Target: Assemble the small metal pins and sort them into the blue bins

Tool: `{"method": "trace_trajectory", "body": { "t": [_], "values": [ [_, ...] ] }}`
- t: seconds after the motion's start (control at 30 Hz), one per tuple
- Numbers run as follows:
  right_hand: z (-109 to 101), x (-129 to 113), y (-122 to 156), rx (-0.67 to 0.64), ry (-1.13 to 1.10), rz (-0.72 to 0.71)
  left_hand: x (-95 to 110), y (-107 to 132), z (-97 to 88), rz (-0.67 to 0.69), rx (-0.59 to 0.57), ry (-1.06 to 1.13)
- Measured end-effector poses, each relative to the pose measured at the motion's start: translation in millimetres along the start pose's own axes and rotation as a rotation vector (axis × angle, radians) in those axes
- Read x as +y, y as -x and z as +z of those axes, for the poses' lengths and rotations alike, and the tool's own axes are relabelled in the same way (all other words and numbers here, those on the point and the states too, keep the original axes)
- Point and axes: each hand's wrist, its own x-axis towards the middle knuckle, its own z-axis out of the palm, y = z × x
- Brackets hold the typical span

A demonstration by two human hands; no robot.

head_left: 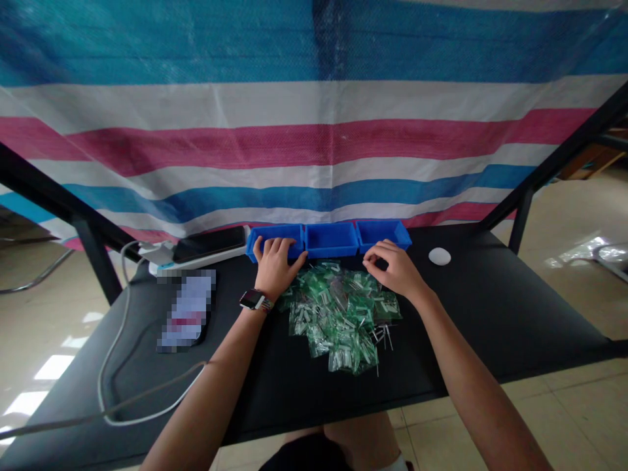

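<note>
Fingers spread, my left hand (pixel 276 265) rests on the front rim of the left blue bin (pixel 250 248), fingertips reaching over its inside. A watch (pixel 252 299) is on that wrist. By the front of the right blue bin (pixel 401 237), my right hand (pixel 398 269) has its thumb and fingers curled together in a pinch; whatever is between them is too small or hidden to make out. A middle blue bin (pixel 331 241) stands between the two. Below the hands lies a heap of small clear-green plastic packets (pixel 338 314) with pale pieces inside, and several loose thin metal pins (pixel 385 335) at its right edge.
On the black table (pixel 500 314), a white power strip (pixel 196 260) carries a dark phone (pixel 210 243). Another phone (pixel 189 311) with a blurred screen lies nearer. A white cable (pixel 101 373) loops at left; a white disc (pixel 439 256) lies right. Striped sheeting (pixel 314 144) hangs behind.
</note>
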Motion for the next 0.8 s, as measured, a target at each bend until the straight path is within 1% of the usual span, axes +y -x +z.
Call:
{"method": "trace_trajectory", "body": {
  "t": [0.07,0.1,0.17,0.23,0.3,0.4,0.47,0.53,0.6,0.67,0.73,0.8],
  "values": [
    [3,-1,3,-0.153,-0.059,0.012,0,0,-2.9,-0.002,0.006,0.0],
    [6,0,4,-0.206,-0.071,0.022,0,0,-3.9,0.001,0.013,0.003],
    [12,3,5,-0.266,-0.08,0.037,1,0,-4.6,0.001,0.038,0.013],
    [17,5,5,-0.28,-0.098,0.041,2,1,-4.0,-0.005,0.075,0.021],
    [20,6,4,-0.253,-0.128,0.059,7,4,-3.4,0.006,0.105,0.032],
    [21,6,2,-0.194,-0.231,0.139,18,8,-6.3,0.065,0.114,0.061],
    [20,5,0,-0.156,-0.376,0.202,27,9,-12.7,0.115,0.107,0.094],
    [20,1,-2,-0.088,-0.558,0.256,38,10,-22.7,0.156,0.093,0.152],
    [21,-6,-5,-0.006,-0.712,0.309,51,9,-33.5,0.184,0.031,0.242],
    [25,-17,-7,0.03,-0.831,0.357,63,9,-41.6,0.209,-0.075,0.38],
    [31,-29,-8,0.01,-0.94,0.372,72,10,-44.5,0.183,-0.16,0.543],
    [37,-40,-8,-0.013,-1.029,0.363,76,14,-42.9,0.117,-0.197,0.696]
  ]
}}
